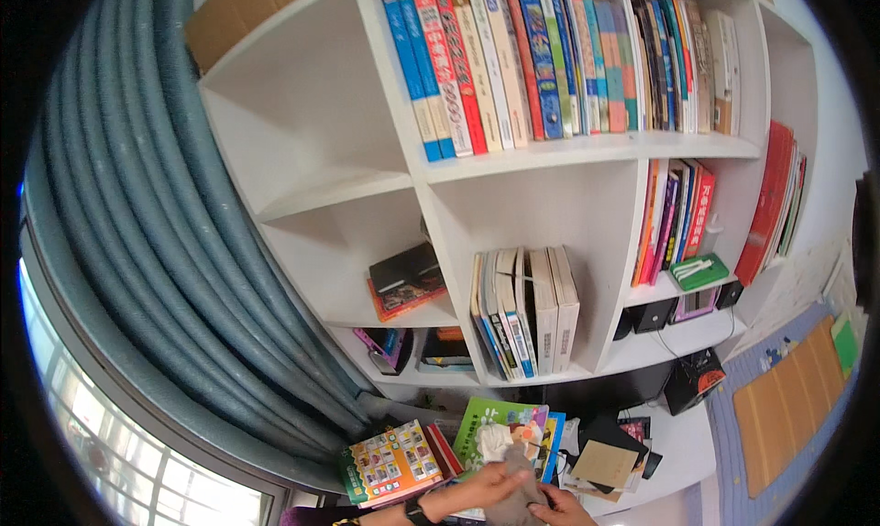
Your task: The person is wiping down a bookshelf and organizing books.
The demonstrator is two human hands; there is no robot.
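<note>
At the bottom of the view my left hand [485, 488], with a dark watch on its wrist, pinches a grey-brown cloth [520, 488]. My right hand [562, 507] grips the same cloth from the other side, lower down. Its lower end runs out of the picture. Beneath and beyond the hands lies a green picture book [481, 419] on a blue-edged book [555, 430]. A crumpled white tissue or cloth [492, 442] rests on the green cover. To the left, a book with an orange and green cover [395, 461] tops a stack.
Ahead stands a white bookcase [529, 165] with upright books [543, 65]. Blue-grey curtains [172, 251] hang at left beside a window [130, 436]. Right on the desk [677, 450] are a brown paper pad [605, 464], cables and a black box [694, 382]. A bed mat [790, 402] lies beyond.
</note>
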